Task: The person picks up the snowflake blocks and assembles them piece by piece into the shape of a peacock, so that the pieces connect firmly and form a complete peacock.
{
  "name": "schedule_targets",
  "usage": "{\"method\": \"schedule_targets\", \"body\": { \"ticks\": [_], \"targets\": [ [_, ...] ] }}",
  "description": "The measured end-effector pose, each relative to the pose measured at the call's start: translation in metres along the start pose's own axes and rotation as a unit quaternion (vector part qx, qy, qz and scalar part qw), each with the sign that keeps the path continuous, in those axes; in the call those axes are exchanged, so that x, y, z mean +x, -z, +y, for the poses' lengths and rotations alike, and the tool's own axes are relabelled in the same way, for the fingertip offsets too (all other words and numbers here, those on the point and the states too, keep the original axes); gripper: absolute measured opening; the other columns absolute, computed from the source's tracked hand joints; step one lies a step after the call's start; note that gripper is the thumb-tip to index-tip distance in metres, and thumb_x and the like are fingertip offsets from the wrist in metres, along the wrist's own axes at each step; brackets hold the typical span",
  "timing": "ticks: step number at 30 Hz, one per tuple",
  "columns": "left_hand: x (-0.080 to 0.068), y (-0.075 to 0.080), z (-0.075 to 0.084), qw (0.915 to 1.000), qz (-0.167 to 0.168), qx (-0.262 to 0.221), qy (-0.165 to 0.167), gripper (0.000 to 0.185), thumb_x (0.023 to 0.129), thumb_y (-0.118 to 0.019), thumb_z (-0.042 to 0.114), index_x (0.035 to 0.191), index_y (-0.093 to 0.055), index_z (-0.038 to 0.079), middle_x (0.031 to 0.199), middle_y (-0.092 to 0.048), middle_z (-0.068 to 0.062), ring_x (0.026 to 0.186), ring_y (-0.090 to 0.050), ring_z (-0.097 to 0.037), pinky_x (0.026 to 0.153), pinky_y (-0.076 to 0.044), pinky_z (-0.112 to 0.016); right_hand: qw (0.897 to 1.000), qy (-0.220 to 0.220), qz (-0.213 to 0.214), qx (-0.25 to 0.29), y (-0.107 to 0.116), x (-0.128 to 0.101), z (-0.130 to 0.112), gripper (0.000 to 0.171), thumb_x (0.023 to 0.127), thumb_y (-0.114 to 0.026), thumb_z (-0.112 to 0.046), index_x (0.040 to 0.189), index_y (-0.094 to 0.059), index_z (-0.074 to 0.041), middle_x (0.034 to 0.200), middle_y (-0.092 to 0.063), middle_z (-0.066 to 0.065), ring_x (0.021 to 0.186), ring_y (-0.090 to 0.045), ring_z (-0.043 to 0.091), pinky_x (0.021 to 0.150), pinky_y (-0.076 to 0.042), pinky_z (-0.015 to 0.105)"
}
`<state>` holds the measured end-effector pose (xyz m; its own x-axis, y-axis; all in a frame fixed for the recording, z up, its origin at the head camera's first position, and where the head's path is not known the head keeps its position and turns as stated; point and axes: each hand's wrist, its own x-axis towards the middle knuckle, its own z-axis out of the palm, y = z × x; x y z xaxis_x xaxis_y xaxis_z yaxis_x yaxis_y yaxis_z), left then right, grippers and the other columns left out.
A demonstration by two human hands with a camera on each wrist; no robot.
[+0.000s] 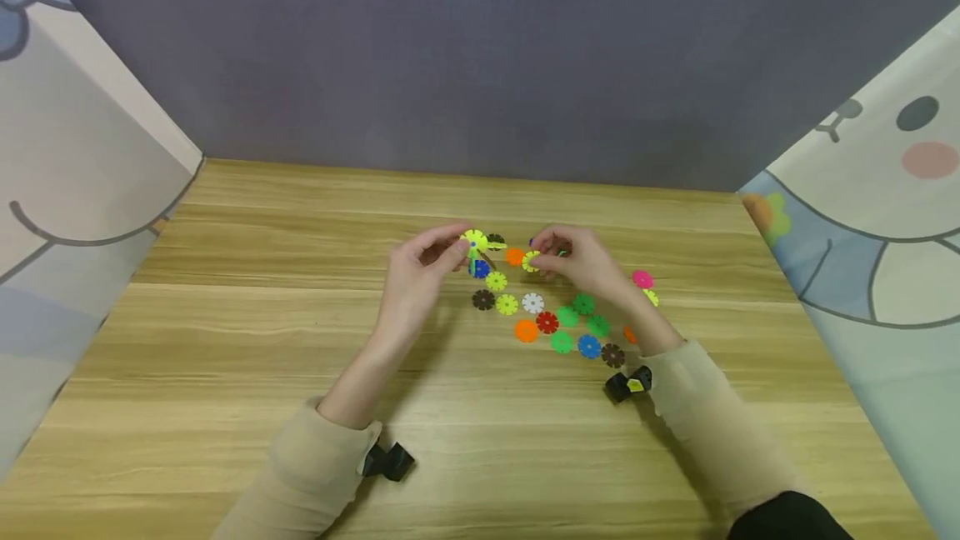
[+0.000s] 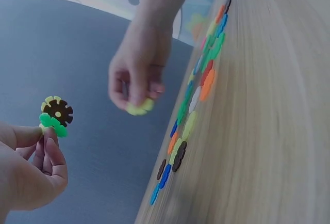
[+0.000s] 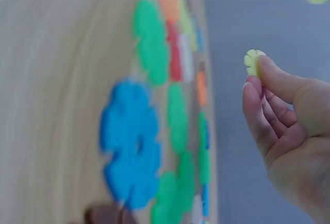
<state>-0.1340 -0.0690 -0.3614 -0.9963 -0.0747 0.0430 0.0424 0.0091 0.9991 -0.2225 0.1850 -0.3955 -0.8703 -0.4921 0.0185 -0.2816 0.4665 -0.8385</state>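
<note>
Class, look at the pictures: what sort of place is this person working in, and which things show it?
Probably a screened tabletop play or recording booth: a wooden table, cartoon-printed side panels, a plain grey backdrop, and scattered plastic snowflake discs.

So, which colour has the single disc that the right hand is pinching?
Yellow-green: the disc between the right hand's fingertips shows best in the right wrist view.

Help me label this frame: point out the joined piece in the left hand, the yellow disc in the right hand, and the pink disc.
joined piece (image 2: 56, 114), left wrist view, on its brown disc.
yellow disc (image 3: 253, 61), right wrist view, on its exposed edge above the thumb.
pink disc (image 1: 642, 279), head view, on its centre.
</note>
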Motion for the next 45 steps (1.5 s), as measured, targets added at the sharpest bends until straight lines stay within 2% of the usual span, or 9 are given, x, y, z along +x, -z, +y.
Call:
{"method": "schedule_targets", "body": {
  "ticks": [3,6,10,13,22,26,30,40,45],
  "targets": [
    [-0.002,0.0,0.0,0.9999,-0.009,0.005,0.003,0.027,0.097,-0.07,0.012,0.124,-0.072,0.009,0.107,-0.072,-0.009,0.09,-0.068,-0.016,0.083,-0.059,-0.023,0.998,0.015,0.043,0.04,0.001,-0.01,-0.008,0.018,0.096,-0.072,-0.009,0.112,-0.07,-0.002,0.094,-0.072,0.018,0.077,-0.071,0.035,0.07,-0.064,0.043],
    [-0.004,0.0,-0.001,0.9997,-0.019,0.004,0.012,0.025,0.097,-0.071,0.013,0.121,-0.074,0.01,0.107,-0.073,-0.009,0.09,-0.069,-0.016,0.083,-0.059,-0.024,0.993,0.029,0.08,0.082,0.0,-0.021,-0.017,0.017,0.096,-0.072,-0.008,0.112,-0.07,-0.001,0.092,-0.074,0.01,0.079,-0.072,0.035,0.071,-0.064,0.04],
    [-0.006,0.0,-0.001,0.9992,-0.028,-0.006,0.027,0.021,0.095,-0.073,0.014,0.116,-0.075,0.01,0.106,-0.075,-0.009,0.089,-0.07,-0.018,0.089,-0.062,-0.035,0.985,0.057,0.106,0.121,-0.005,-0.031,-0.031,0.016,0.095,-0.072,-0.003,0.11,-0.071,0.0,0.089,-0.074,-0.003,0.079,-0.074,0.026,0.073,-0.065,0.035],
    [-0.008,0.001,0.0,0.9988,-0.038,-0.001,0.032,0.021,0.094,-0.074,0.015,0.114,-0.076,0.01,0.105,-0.075,-0.009,0.089,-0.071,-0.019,0.092,-0.061,-0.042,0.981,0.086,0.111,0.134,-0.01,-0.034,-0.041,0.016,0.094,-0.071,0.001,0.11,-0.071,0.002,0.089,-0.073,-0.007,0.078,-0.074,0.018,0.074,-0.065,0.036],
    [-0.012,0.0,0.001,0.9937,-0.093,0.061,0.01,0.017,0.097,-0.072,0.024,0.113,-0.077,0.018,0.107,-0.075,-0.002,0.091,-0.064,-0.017,0.082,-0.056,-0.03,0.977,0.126,0.111,0.131,-0.022,-0.04,-0.058,0.016,0.093,-0.071,0.002,0.108,-0.072,0.002,0.092,-0.074,-0.006,0.078,-0.074,0.017,0.071,-0.064,0.034],
    [-0.012,-0.001,0.0,0.9929,-0.096,0.071,-0.001,0.017,0.098,-0.071,0.025,0.112,-0.077,0.018,0.103,-0.074,-0.003,0.087,-0.059,-0.017,0.074,-0.05,-0.024,0.977,0.131,0.111,0.13,-0.023,-0.041,-0.059,0.016,0.093,-0.071,0.003,0.108,-0.072,0.003,0.095,-0.074,-0.011,0.079,-0.074,0.013,0.073,-0.064,0.033],
    [-0.013,-0.002,0.001,0.9924,-0.096,0.077,-0.006,0.018,0.099,-0.07,0.024,0.113,-0.077,0.016,0.102,-0.073,-0.004,0.086,-0.059,-0.018,0.075,-0.049,-0.023,0.975,0.14,0.116,0.124,-0.022,-0.043,-0.06,0.016,0.092,-0.071,0.004,0.108,-0.072,0.005,0.095,-0.074,-0.013,0.079,-0.074,0.013,0.071,-0.063,0.031],
    [-0.014,-0.003,0.0,0.9911,-0.097,0.09,-0.016,0.02,0.099,-0.069,0.023,0.116,-0.076,0.015,0.101,-0.073,-0.004,0.083,-0.058,-0.017,0.07,-0.047,-0.022,0.969,0.169,0.103,0.145,-0.026,-0.043,-0.061,0.013,0.087,-0.073,0.01,0.1,-0.071,0.007,0.096,-0.073,-0.012,0.081,-0.073,0.01,0.074,-0.064,0.027],
    [-0.014,-0.003,-0.001,0.991,-0.09,0.097,-0.019,0.018,0.099,-0.07,0.021,0.114,-0.077,0.015,0.099,-0.073,-0.004,0.081,-0.057,-0.017,0.068,-0.047,-0.021,0.963,0.198,0.12,0.136,-0.031,-0.041,-0.061,0.009,0.085,-0.075,0.012,0.092,-0.072,0.008,0.094,-0.076,-0.007,0.081,-0.073,0.009,0.074,-0.064,0.027]
  ]
}}
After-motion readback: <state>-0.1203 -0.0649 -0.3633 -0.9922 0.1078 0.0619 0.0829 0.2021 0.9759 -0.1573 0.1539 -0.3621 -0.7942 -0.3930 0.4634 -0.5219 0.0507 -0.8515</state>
